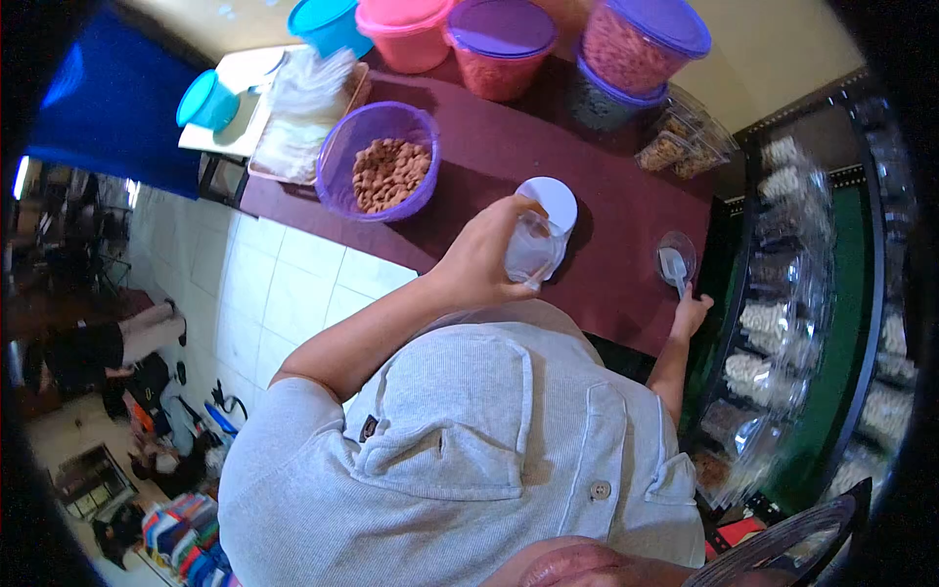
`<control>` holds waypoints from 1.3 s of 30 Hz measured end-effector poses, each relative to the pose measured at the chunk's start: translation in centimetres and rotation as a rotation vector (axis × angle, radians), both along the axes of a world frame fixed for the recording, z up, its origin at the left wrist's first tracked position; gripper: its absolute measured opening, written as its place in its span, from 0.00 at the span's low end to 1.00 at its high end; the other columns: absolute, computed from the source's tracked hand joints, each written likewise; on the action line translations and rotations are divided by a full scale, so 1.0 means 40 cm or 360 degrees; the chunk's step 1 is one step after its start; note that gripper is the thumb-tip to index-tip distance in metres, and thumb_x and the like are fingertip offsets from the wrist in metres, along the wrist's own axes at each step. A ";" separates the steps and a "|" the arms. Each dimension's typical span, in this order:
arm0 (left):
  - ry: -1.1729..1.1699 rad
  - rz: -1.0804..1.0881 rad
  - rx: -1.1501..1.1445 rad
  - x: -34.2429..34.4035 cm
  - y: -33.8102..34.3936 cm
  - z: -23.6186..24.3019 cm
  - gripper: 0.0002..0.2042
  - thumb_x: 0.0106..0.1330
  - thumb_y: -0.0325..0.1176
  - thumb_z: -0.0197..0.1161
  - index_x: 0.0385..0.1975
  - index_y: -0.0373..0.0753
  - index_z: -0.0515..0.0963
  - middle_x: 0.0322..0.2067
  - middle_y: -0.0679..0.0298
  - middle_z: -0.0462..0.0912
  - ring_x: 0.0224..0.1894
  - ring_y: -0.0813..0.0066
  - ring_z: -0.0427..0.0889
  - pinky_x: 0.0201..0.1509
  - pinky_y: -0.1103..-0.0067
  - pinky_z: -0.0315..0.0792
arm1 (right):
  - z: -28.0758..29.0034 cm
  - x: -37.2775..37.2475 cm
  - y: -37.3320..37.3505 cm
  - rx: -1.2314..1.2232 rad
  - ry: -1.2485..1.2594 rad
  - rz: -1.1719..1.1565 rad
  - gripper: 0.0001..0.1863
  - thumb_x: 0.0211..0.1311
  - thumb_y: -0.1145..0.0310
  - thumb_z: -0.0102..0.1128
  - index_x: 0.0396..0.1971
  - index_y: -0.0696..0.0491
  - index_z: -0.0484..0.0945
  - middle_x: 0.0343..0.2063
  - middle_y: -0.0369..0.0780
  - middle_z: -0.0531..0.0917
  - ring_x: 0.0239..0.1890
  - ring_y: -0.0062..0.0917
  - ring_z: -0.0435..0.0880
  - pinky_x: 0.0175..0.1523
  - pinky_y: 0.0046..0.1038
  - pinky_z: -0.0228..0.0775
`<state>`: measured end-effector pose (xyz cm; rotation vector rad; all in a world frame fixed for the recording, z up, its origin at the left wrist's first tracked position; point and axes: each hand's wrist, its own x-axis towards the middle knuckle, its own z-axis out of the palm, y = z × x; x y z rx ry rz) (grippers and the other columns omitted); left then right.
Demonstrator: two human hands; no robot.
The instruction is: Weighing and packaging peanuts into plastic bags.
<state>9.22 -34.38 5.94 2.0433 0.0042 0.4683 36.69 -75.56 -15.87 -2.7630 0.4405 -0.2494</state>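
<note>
My left hand (477,249) is closed around a clear plastic container (533,250), thumb and fingers on opposite sides. Whether it is a stiff cup or a soft pouch is hard to make out. Just past it, partly covered, is a white round disc (556,199) on the maroon table (606,220). At the table's right side, my right hand (693,311) grips the handle of a white scoop (672,264), whose head lies in a small clear bowl (693,256). Left of my left hand stands a purple translucent bowl (331,168) with brown bite-sized pieces (391,174) inside.
Clear plastic bags (305,108) fill a basket at the far left, near a teal tub (207,102). Pink (406,34) and purple-lidded tubs (501,54) line the back. Filled pouches (685,137) lie back right. A rack of packed bags (778,323) borders the right.
</note>
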 end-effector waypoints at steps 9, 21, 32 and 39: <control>0.0084 0.0188 0.0115 -0.098 0.101 0.000 0.34 0.40 0.29 0.74 0.52 0.37 0.67 0.46 0.53 0.75 0.51 0.53 0.75 0.56 0.67 0.68 | -0.039 0.058 -0.014 0.0585 0.0468 0.0174 0.23 0.66 0.47 0.56 0.37 0.56 0.77 0.18 0.39 0.75 0.13 0.26 0.73 0.16 0.26 0.64; 0.0325 0.1290 0.0278 -0.330 0.489 -0.059 0.32 0.46 0.24 0.72 0.53 0.37 0.66 0.43 0.54 0.80 0.48 0.61 0.81 0.53 0.72 0.73 | 0.565 -0.304 0.773 0.0854 0.0705 0.1514 0.13 0.65 0.70 0.60 0.48 0.56 0.76 0.37 0.37 0.81 0.34 0.21 0.81 0.36 0.25 0.74; 0.0677 0.1141 0.0136 -0.455 0.720 -0.085 0.34 0.45 0.25 0.70 0.57 0.36 0.66 0.48 0.49 0.78 0.53 0.55 0.77 0.58 0.69 0.70 | 0.295 -0.513 1.406 -0.0701 0.0262 0.2498 0.12 0.64 0.71 0.42 0.43 0.58 0.72 0.26 0.49 0.83 0.30 0.45 0.85 0.32 0.45 0.75; 0.0696 0.1122 0.0125 -0.491 0.850 -0.155 0.34 0.45 0.25 0.70 0.57 0.34 0.66 0.48 0.49 0.78 0.53 0.55 0.77 0.59 0.69 0.70 | 0.269 -0.574 1.466 -0.0644 0.0782 0.2140 0.13 0.64 0.67 0.46 0.44 0.57 0.72 0.31 0.53 0.83 0.37 0.48 0.84 0.42 0.47 0.73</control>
